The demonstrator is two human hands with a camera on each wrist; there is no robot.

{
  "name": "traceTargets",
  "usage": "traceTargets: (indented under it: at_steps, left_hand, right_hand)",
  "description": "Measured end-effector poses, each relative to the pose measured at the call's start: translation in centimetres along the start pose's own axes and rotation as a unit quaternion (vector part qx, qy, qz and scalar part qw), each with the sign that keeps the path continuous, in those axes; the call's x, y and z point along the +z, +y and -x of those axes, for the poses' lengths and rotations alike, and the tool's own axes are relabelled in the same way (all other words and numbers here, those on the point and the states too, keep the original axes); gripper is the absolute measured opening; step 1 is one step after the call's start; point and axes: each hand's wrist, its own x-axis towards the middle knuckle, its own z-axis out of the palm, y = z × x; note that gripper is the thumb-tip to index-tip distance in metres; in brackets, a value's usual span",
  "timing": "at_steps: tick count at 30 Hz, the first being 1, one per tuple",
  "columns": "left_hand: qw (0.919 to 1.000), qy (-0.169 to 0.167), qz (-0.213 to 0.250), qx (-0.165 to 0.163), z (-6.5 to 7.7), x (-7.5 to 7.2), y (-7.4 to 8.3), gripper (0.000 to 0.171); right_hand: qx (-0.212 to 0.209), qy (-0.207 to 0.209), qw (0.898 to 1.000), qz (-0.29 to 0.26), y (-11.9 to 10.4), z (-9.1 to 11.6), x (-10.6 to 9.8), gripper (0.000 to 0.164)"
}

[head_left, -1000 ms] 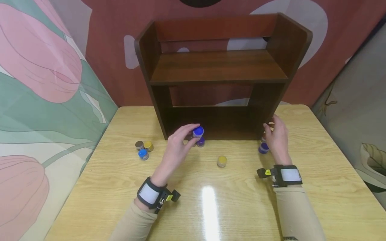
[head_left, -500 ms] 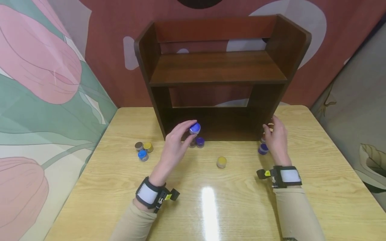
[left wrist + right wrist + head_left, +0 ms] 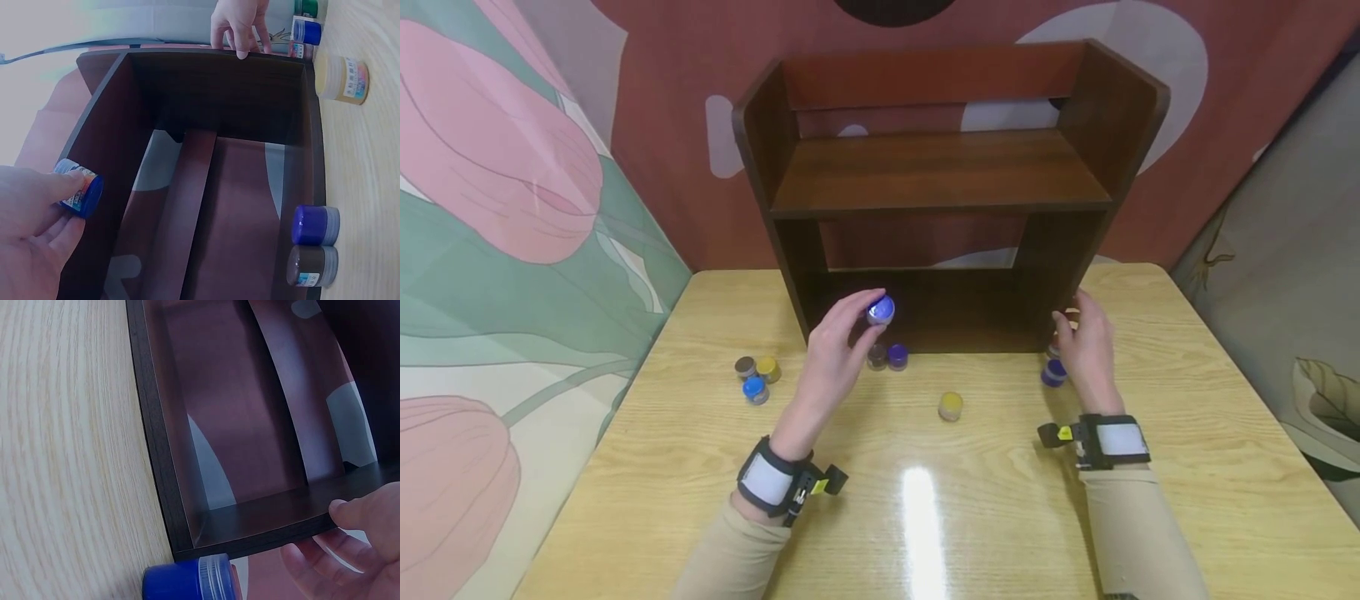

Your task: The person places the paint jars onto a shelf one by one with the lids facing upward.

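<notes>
Head view: the blue jar shows you a glossy blue end above a clear band. It is held off the table, before the lower compartment of the shelf. Your left hand pinches it between thumb and fingertips, the forearm slanting in from lower left. Your right hand is at the shelf's right side, its forearm rising from lower right. Beneath the held piece, a brown jar and a purple jar stand side by side at the shelf's foot; a yellow jar stands nearer you.

Left wrist view: the blue jar lies tilted in your grasp, blue at one end, clear at the other, a printed label between. Your thumb presses the labelled side; the fingers oppose it.

Right wrist view: your right hand grips the shelf's side, thumb at the front edge, fingers curled outside. A dark blue jar sits just beside the lower corner.
</notes>
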Motion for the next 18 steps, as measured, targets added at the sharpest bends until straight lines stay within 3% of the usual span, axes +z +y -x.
traceTargets:
  at_steps: [9,18]
  left_hand:
    - [0.9996,0.025,-0.003,0.010,-0.8,-0.1,0.7,0.043]
    - [0.9986,0.051,-0.010,0.010,-1.8,-1.3,0.9,0.043]
  right_hand:
    - [-0.001,0.000,1.000,-0.008,0.1,-0.1,0.1,0.038]
    - [-0.005,0.007,1.000,-0.007,0.2,-0.1,0.0,0.038]
